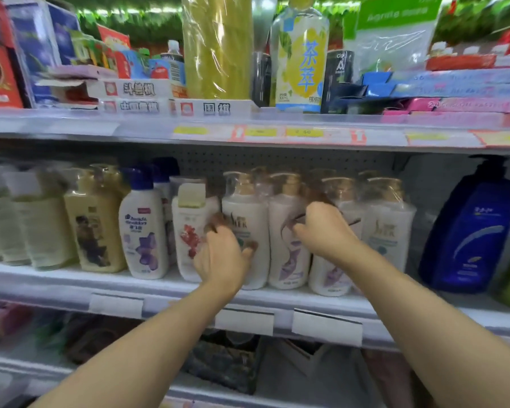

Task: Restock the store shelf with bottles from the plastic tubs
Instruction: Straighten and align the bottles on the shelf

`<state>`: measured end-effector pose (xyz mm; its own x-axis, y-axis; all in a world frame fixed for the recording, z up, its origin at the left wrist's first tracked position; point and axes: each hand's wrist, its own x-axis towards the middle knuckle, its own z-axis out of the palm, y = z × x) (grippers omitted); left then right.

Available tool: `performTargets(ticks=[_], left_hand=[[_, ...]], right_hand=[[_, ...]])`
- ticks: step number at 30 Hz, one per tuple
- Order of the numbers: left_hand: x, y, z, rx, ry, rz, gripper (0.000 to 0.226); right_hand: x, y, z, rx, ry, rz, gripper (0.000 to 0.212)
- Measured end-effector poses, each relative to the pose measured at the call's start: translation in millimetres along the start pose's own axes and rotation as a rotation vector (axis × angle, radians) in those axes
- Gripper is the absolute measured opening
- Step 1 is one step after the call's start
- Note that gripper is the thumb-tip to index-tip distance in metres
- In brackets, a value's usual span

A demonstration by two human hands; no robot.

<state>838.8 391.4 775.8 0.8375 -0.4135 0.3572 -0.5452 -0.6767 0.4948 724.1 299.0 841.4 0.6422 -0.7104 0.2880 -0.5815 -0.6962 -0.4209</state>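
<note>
Two bare forearms enter from the lower edge of the frame and reach up to the middle shelf (71,282). The left hand (218,256), at centre, has its fingers curled round the front of a white bottle (245,231) with a gold pump top; the thumb lies on the bottle's right face. The right hand (324,231), just right of centre, has its fingers bent against the next white bottles (289,240), wrapped in clear film; whether it grips one or only touches cannot be told, as motion blur hides the fingertips. These white bottles stand upright in a close row at the shelf's front edge. Left of them stand a white bottle with red flowers (189,234), a blue-capped white bottle (143,231) and a yellow bottle (96,225); pale bottles at far left are blurred. At right of the frame, well apart from the row, stands a large blue pump bottle (471,228). The upper shelf (248,125) carries boxed goods, a yellow roll (218,45) and a tea bottle (301,60). Blank price tags (327,326) hang from the middle shelf's edge.
</note>
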Motion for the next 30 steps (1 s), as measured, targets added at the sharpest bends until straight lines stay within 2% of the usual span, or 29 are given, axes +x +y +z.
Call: performTargets(ticks=[4, 9, 13, 18, 22, 26, 30], left_hand=[[1.9, -3.5, 0.8, -0.058, 0.015, 0.036, 0.057], [1.5, -4.9, -1.7, -0.08, 0.02, 0.059, 0.053], [2.8, -8.1, -3.0, -0.104, 0.037, 0.071, 0.047], [3.5, -9.3, -5.5, -0.095, 0.034, 0.094, 0.04], [3.9, -10.4, -4.8, -0.126, 0.013, 0.096, 0.035], [3.3, -10.8, -7.1, -0.132, -0.005, 0.096, 0.036], [-3.2, -9.4, -5.1, -0.131, 0.037, 0.118, 0.053]], right_hand=[[10.2, -4.8, 3.7, -0.148, -0.063, 0.026, 0.033], [15.6, -9.5, 9.1, -0.26, -0.02, 0.034, 0.029], [17.4, -13.9, 8.6, -0.251, 0.051, 0.046, 0.032], [14.5, -14.5, 10.8, -0.242, 0.132, 0.041, 0.025], [11.2, -13.9, 11.7, -0.251, 0.147, 0.008, 0.026], [7.2, -12.3, 15.1, -0.206, 0.129, 0.037, 0.023], [-13.0, -2.6, 13.4, -0.117, 0.19, -0.031, 0.018]])
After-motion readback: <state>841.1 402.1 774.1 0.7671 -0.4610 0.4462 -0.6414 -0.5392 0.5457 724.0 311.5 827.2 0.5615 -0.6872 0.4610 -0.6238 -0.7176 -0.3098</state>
